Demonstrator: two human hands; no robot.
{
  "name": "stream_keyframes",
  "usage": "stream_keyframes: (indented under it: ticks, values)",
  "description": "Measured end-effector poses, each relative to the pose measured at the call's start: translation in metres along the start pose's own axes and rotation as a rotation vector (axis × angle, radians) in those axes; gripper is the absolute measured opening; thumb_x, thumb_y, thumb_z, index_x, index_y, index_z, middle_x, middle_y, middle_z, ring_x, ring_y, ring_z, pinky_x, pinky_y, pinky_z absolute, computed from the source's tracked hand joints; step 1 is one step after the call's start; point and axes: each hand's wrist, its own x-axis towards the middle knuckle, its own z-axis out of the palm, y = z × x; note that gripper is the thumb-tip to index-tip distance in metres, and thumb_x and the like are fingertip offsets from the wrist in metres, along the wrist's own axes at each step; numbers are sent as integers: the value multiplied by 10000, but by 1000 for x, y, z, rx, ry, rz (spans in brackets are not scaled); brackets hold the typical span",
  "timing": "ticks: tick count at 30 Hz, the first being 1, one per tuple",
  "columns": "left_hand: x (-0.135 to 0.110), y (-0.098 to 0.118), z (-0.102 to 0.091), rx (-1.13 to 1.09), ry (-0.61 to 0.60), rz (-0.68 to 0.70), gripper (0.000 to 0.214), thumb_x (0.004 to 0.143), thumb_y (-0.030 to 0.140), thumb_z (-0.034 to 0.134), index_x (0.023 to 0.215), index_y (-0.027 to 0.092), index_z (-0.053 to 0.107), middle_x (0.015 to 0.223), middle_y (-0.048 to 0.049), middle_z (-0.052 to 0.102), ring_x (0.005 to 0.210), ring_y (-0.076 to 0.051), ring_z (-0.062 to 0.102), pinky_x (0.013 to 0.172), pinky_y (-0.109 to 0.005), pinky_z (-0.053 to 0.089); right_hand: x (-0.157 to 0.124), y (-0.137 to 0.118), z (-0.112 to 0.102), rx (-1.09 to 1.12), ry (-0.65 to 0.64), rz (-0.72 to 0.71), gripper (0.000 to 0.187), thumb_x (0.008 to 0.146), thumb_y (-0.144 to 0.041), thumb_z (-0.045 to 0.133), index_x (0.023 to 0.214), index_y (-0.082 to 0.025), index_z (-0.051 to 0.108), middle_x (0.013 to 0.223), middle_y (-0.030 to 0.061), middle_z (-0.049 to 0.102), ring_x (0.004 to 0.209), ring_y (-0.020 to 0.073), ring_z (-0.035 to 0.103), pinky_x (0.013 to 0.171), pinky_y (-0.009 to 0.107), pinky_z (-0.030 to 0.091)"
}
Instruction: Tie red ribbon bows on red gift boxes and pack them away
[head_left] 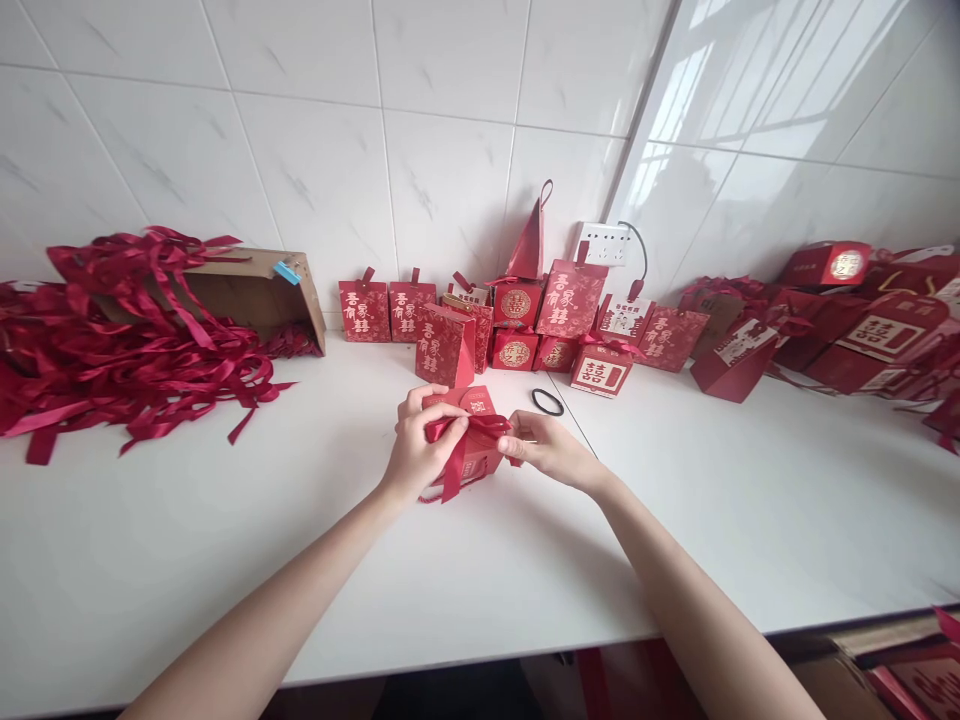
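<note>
A red gift box (pixel 480 462) sits on the white table in front of me, with a red ribbon (pixel 453 474) tied across its top in a bow. My left hand (pixel 426 440) pinches the ribbon at the left of the bow, its other fingers resting over the box's far side. On the right, my right hand (pixel 541 446) has its thumb and fingers closed on the bow's right loop. One ribbon tail hangs down the front of the box, and a thin red cord lies along its lower edge. The fingers partly cover the box top.
Red ribbons (pixel 135 350) pile up beside a tipped cardboard box (pixel 259 290) at left. Several red gift boxes (pixel 517 305) stand along the tiled wall, near a power strip (pixel 602 243). A black hair tie (pixel 547 402) lies behind my right hand. More boxes (pixel 862 310) are stacked at right.
</note>
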Motion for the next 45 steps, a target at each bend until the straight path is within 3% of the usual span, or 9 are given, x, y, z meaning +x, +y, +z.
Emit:
stream_keyframes:
  ticks: [7,10,14,18,23,28,34,41,45]
  values:
    - [-1,0,-1,60,-2,7,116,780,302,584,759,242,681,1079,-40,512,1133,-256,465,1028,-444,367,1,1,0,93,30,55,410,740,-578,626,798,-188,516,717,-7,587,642,122,579,568,267,486]
    - [-5,-1,0,108,16,141,129,804,280,556,785,234,675,1083,-55,499,1124,-252,465,1022,-442,375,1,3,0,138,-36,75,393,770,-566,591,776,-177,534,790,10,591,723,127,594,634,280,515]
    - [-6,-4,-1,188,6,350,145,803,256,555,902,238,659,1132,-73,482,1142,-252,451,1030,-438,376,3,7,1,216,-18,67,384,650,-463,747,742,-193,490,713,-40,574,603,111,601,612,303,535]
    - [3,-5,-8,141,-87,240,304,797,273,566,1101,257,584,1304,-72,414,1255,-258,387,1076,-451,335,3,5,6,141,14,108,372,677,-467,725,722,-194,476,581,-39,591,523,120,598,567,290,513]
    - [7,2,-11,66,-139,74,223,747,297,631,965,256,603,1255,-49,454,1268,-253,389,1093,-429,316,-3,-4,5,-53,-10,161,371,736,-510,658,627,-189,510,565,5,640,534,129,608,580,274,490]
    - [3,2,-5,38,-95,77,169,761,275,620,917,238,567,1243,-49,466,1287,-239,374,1099,-412,297,-10,-10,-2,-86,-126,144,376,788,-518,592,633,-175,588,678,46,705,617,141,634,653,295,528]
    - [6,0,-6,65,-85,112,178,734,269,651,893,235,581,1151,-43,502,1198,-238,438,1066,-401,319,-14,-11,1,-86,-413,78,269,836,-364,546,735,-181,716,765,29,705,675,129,628,689,285,560]
    - [5,-1,-3,70,-66,121,183,688,250,676,843,231,580,1029,-27,520,1082,-227,472,988,-385,375,-14,-16,3,-125,-500,152,266,822,-306,523,676,-160,691,713,42,712,650,129,631,539,214,512]
    - [7,-1,-2,61,-48,103,183,682,223,678,835,226,577,1013,-27,529,1052,-221,487,976,-395,382,-14,-18,-3,-134,-494,252,319,797,-423,583,706,-131,673,692,62,716,633,132,640,535,208,495]
